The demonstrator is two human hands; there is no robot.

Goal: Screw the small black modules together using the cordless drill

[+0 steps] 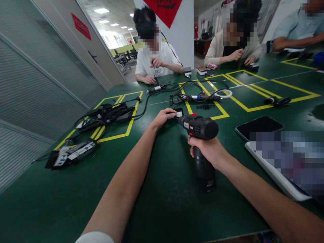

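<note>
A black cordless drill with red accents is in my right hand, fingers wrapped round its grip. Its chuck points forward and left, toward a small black part with a white label on the green table. My left hand grips this part by its near side, fingers bent over it. The drill's chuck hides some of the part, so I cannot tell whether the bit touches it. Just beyond lies a short black strip.
Tangled black cables and a labelled black box lie left. A corded pen-shaped tool lies beyond the drill. A dark tablet and a white-edged device are right. A person in white works opposite; others sit further right.
</note>
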